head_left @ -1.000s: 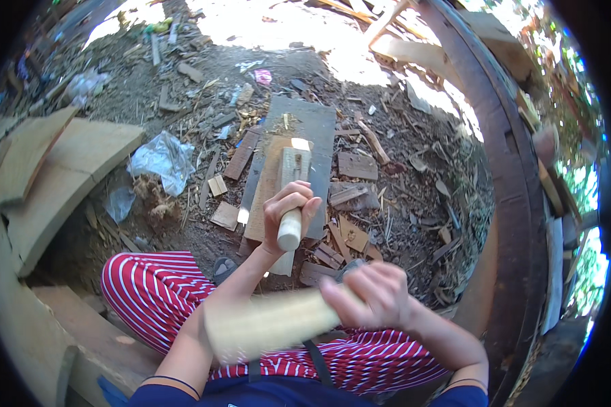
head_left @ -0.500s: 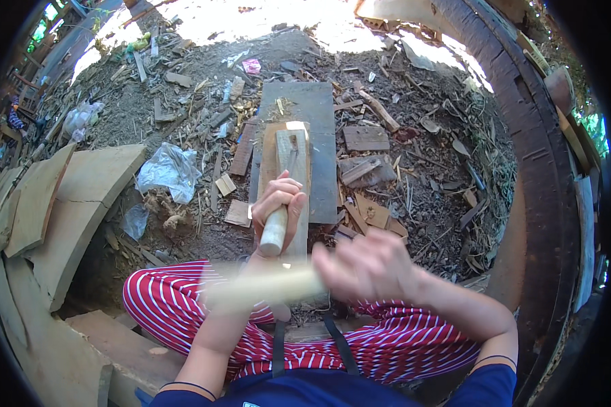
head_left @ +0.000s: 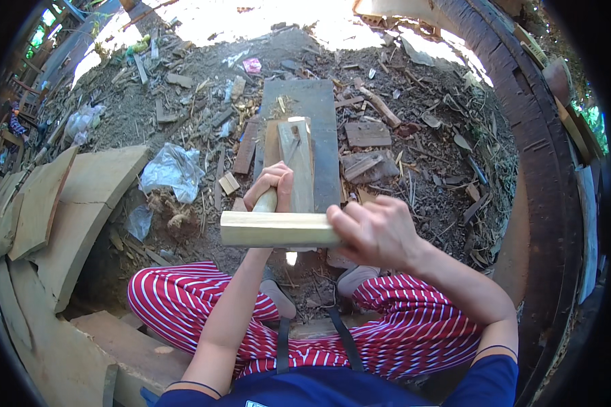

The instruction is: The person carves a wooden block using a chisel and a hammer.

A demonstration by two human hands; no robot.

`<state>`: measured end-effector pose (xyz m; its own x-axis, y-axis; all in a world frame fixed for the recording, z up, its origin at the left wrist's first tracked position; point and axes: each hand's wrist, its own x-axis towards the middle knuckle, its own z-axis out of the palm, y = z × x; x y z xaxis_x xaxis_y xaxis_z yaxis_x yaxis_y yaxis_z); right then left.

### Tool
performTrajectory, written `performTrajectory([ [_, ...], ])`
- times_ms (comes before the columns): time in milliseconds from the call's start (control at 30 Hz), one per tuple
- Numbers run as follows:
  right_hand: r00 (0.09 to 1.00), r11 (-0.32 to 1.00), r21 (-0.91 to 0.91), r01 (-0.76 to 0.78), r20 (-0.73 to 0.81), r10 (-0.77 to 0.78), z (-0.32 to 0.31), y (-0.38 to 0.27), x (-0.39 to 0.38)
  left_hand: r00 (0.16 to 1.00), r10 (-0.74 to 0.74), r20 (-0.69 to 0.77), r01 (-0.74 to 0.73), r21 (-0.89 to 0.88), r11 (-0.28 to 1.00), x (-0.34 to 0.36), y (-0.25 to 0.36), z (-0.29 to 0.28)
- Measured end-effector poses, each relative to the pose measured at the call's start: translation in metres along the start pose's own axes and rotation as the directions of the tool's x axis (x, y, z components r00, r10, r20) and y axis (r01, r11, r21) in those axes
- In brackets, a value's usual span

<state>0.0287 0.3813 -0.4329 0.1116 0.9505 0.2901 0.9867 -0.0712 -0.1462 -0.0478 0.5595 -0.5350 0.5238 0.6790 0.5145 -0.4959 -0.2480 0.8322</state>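
My left hand [head_left: 270, 183] is closed on a round pale wooden handle [head_left: 265, 202], above a squared timber piece [head_left: 297, 149] with a cut in its top; the tool's other end is hidden. My right hand [head_left: 368, 229] grips a pale squared wooden block [head_left: 271, 228], held crosswise over the near end of that handle; whether they touch I cannot tell. The timber lies on a brown board [head_left: 271, 136], atop a dark grey plank [head_left: 300, 98] between my feet and beyond.
Curved pale boards [head_left: 95, 197] lie at the left. A long dark curved beam [head_left: 533, 169] runs down the right side. Wood scraps [head_left: 368, 134], dirt, a clear plastic bag [head_left: 170, 173] and a small pink wrapper [head_left: 252, 65] litter the ground around the plank.
My right hand and the block, blurred in both earlier frames, have moved up and forward to sit over the handle's end. My left hand still holds the handle, slightly shifted.
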Motion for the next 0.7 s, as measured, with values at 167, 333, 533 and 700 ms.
performTrajectory([
  [167, 0.953, 0.849, 0.481, -0.219, -0.082, 0.292, -0.002, -0.021, -0.001, 0.996, -0.028, 0.09, -0.008, 0.379, 0.925, -0.002, 0.017, -0.008],
  [333, 0.53, 0.272, 0.682, -0.679, 0.198, 0.825, 0.072, -0.001, -0.003, 0.986, 0.048, 0.159, -0.076, 0.175, 0.982, 0.0, 0.012, -0.004],
  [533, 0.483, 0.359, 0.457, -0.814, 0.188, 0.855, 0.096, -0.047, 0.004, 0.998, -0.028, 0.058, 0.016, 0.193, 0.981, -0.006, 0.014, 0.005],
  [700, 0.4, 0.296, 0.382, -0.875, 0.227, 0.888, 0.092, -0.066, 0.001, 0.993, 0.07, 0.096, -0.088, 0.204, 0.975, -0.01, 0.017, 0.004],
])
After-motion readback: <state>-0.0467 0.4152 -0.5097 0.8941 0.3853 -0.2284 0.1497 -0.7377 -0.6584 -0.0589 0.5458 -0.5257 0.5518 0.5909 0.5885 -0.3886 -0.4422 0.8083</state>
